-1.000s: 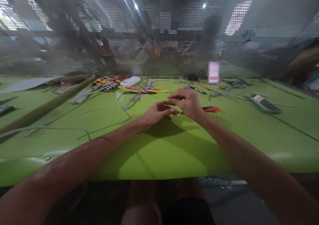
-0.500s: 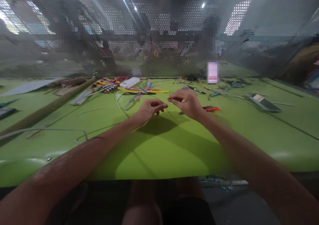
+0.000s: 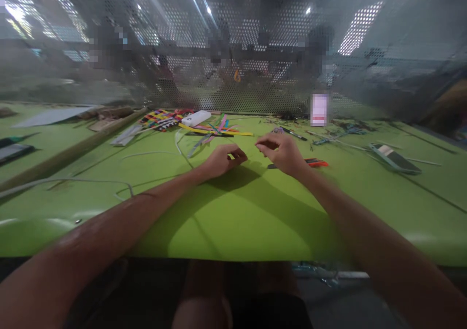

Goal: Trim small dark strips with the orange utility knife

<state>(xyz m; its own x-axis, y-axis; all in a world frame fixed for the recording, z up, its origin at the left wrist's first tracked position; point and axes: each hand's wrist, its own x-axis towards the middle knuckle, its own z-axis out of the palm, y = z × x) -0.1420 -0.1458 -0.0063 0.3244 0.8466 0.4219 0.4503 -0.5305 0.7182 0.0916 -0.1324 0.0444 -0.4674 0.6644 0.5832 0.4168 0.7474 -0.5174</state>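
Note:
My left hand (image 3: 226, 159) hovers just above the green tabletop (image 3: 233, 227), its thumb and forefinger pinched together. Facing it, my right hand (image 3: 281, 150) is also closed in a pinch, its fingertips a short gap away from the left ones. Anything between the fingers of either hand is too small to make out. Partly behind my right hand lies a tool with orange-red and dark handles (image 3: 316, 163). Colourful flat strips (image 3: 215, 133) are spread loosely beyond my left hand.
A woven multicoloured piece (image 3: 164, 119) and a white device (image 3: 197, 118) lie at the back left. A pen (image 3: 295, 134), a lit phone (image 3: 319, 109) and a dark flat case (image 3: 394, 158) are to the right. A wooden pole (image 3: 73, 149) and a white cable (image 3: 73, 179) cross the left side.
The gap between my fingertips has widened a little, with my right hand moving off to the right. A thin line visible below the fingertips before no longer shows. The view has shifted slightly left.

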